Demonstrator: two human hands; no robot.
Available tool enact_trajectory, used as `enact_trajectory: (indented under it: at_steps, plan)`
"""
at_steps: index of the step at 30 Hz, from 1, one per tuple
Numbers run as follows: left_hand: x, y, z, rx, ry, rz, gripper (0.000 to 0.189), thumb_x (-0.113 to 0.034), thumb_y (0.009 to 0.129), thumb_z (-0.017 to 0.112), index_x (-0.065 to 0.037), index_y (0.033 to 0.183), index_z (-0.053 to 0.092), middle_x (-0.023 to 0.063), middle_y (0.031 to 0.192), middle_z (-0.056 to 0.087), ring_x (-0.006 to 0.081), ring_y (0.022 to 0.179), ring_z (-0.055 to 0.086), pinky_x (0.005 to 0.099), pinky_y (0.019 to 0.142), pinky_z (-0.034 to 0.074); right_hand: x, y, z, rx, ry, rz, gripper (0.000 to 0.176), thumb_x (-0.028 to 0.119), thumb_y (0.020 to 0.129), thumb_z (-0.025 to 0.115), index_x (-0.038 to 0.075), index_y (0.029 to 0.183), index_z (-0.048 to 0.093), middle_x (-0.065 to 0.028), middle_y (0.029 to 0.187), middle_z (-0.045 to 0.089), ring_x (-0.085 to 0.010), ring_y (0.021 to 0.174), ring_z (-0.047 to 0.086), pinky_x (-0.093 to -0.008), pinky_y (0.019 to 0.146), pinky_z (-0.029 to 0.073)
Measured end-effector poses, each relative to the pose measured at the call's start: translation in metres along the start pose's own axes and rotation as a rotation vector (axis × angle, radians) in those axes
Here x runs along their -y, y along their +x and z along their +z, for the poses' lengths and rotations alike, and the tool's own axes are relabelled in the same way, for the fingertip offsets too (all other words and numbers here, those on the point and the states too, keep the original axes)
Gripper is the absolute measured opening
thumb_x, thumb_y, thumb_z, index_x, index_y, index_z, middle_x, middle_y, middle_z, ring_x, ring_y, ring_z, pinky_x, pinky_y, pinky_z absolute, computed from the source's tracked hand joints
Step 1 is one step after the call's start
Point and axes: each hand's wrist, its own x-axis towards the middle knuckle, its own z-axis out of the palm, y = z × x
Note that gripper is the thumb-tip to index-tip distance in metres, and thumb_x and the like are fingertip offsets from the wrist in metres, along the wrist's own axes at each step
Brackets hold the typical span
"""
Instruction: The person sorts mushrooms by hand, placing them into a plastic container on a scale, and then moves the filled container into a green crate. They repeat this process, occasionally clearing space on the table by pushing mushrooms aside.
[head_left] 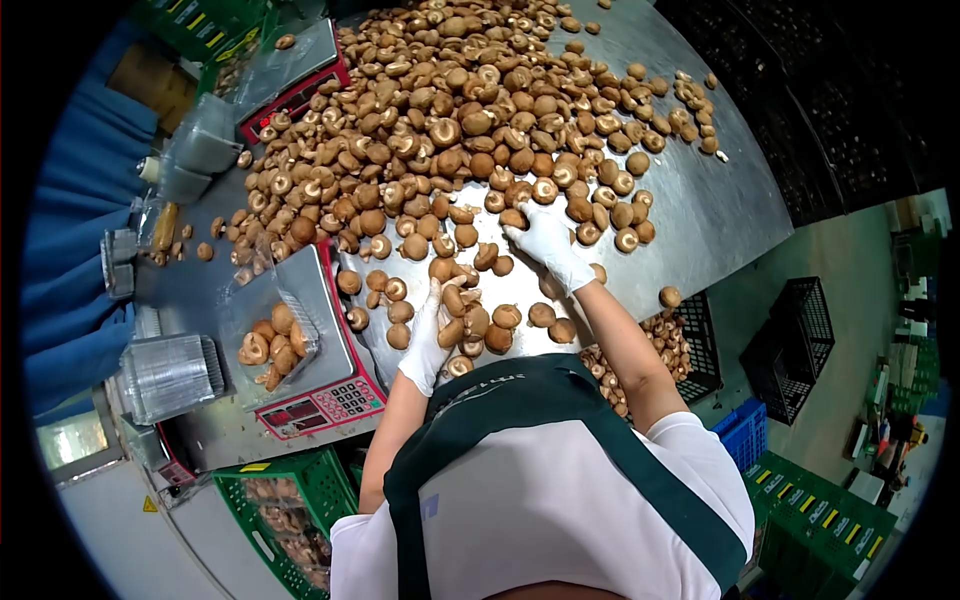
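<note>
A big heap of brown shiitake mushrooms (430,110) covers the far part of the metal table (715,215). My right hand (550,245), in a white glove, is at the near edge of the heap. Its thumb and forefinger are around one shiitake mushroom (513,218). Closer to my body, my gloved left hand (427,340) has its fingers against a shiitake mushroom (453,301), partly hidden among others. Several loose mushrooms (506,316) lie between my hands and the apron. Left of them, a clear plastic tray (305,325) with mushrooms sits on a red-framed scale (335,400).
Stacked clear trays (172,378) stand at the left, with more trays (195,150) near a second scale (290,80). A black crate (702,345) of mushrooms is beside me at the right. Green crates (285,515) and black crates (790,345) stand lower down around the table.
</note>
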Motion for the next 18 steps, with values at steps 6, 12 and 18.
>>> enact_trajectory:
  at_steps: [6,12,18]
  plan:
    - [-0.014,-0.009,0.012,0.104,-0.012,-0.020,0.053,-0.044,0.094,0.040,-0.005,0.129,0.040,0.0126,0.120,0.053,0.0214,0.103,0.057,0.0315,0.086,0.048,0.046,-0.043,-0.017,0.210,0.435,-0.230,0.050,0.028,0.076,0.067,0.011,0.121,0.054,-0.0122,0.099,0.064,-0.0205,0.090,0.062,-0.0331,0.081,0.049]
    - [-0.002,0.005,-0.003,0.158,-0.166,-0.098,0.054,-0.043,0.093,0.041,-0.005,0.132,0.036,0.0163,0.127,0.047,0.0274,0.110,0.052,0.0403,0.092,0.045,0.058,-0.069,-0.021,0.472,0.604,-0.346,0.048,0.018,0.081,0.062,0.010,0.127,0.049,-0.0110,0.124,0.053,-0.0199,0.113,0.051,-0.0331,0.094,0.043]
    - [-0.010,-0.008,0.005,0.150,-0.386,-0.129,0.054,-0.039,0.090,0.033,-0.005,0.132,0.037,0.0195,0.133,0.041,0.0357,0.119,0.045,0.0443,0.100,0.038,0.032,-0.022,-0.018,0.263,0.393,-0.094,0.031,0.018,0.085,0.060,0.003,0.112,0.060,-0.0102,0.098,0.066,-0.0137,0.088,0.061,-0.0275,0.079,0.048]
